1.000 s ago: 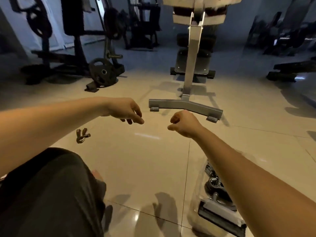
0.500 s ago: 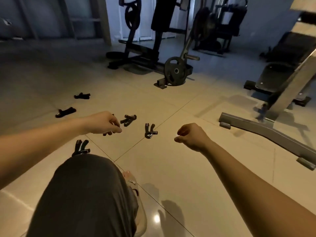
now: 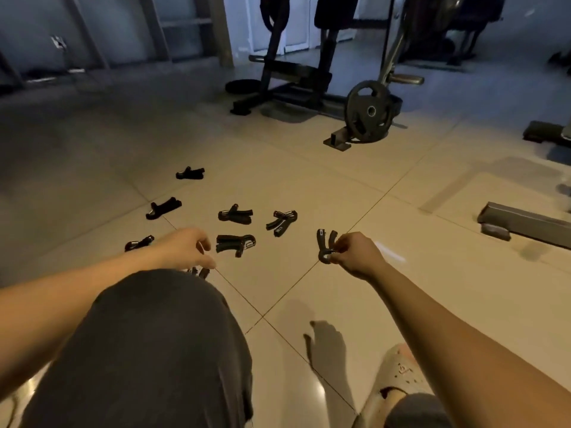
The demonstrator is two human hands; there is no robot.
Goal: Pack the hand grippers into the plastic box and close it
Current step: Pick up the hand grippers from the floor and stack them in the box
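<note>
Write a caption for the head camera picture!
Right hand pinches one hand gripper while others lie scattered on the gym floor.

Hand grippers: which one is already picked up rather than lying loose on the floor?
The hand gripper pinched in the right hand, handles pointing up. The others lie loose on the floor tiles; the left hand holds none.
</note>
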